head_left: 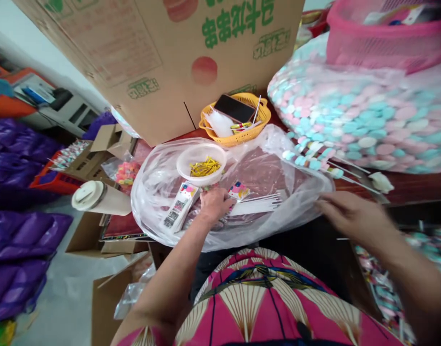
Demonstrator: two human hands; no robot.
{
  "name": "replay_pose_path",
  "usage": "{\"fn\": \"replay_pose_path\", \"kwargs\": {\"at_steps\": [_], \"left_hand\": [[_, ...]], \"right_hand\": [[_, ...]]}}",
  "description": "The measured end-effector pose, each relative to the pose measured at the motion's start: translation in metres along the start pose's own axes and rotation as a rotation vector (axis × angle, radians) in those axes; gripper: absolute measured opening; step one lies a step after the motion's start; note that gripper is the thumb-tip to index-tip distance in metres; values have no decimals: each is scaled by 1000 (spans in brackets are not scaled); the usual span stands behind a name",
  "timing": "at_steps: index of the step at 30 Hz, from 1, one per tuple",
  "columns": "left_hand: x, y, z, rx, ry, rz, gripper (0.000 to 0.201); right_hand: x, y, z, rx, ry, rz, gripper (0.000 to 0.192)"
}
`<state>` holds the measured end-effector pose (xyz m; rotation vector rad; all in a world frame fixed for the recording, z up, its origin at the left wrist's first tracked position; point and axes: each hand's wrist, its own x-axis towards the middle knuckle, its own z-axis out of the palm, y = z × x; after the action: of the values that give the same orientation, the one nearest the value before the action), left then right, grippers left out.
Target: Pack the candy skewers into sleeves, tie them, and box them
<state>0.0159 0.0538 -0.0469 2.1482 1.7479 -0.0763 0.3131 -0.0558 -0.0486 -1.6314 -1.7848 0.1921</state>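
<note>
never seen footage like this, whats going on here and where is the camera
There is no machine here: a person wears one camera on the head, looking down at their own two bare hands. The left hand rests on small printed packets and white sticks lying on a clear plastic sheet. The right hand, blurred, is at the sheet's edge; whether it grips it is unclear. Nearby: a white bowl of yellow ties, a yellow basket holding a phone, and a big bag of pink and blue sweets.
</note>
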Motion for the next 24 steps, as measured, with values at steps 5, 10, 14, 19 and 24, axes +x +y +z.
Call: {"fn": "replay_pose_path", "kwargs": {"at_steps": [5,10,14,19,24], "left_hand": [[6,-4,3,-30,74,28,30],[8,-8,11,-51,141,37,22],[6,-13,16,-79,163,116,15],[6,-16,25,-118,262,89,31],[8,-21,29,-203,315,138,15]], "right_hand": [[62,-46,82,-58,-233,-114,23],[75,-57,124,-64,-347,-133,16],[69,-37,115,-20,-295,-83,20],[62,-27,103,38,-197,-25,31],[58,-28,112,124,-175,-24,20]]}}
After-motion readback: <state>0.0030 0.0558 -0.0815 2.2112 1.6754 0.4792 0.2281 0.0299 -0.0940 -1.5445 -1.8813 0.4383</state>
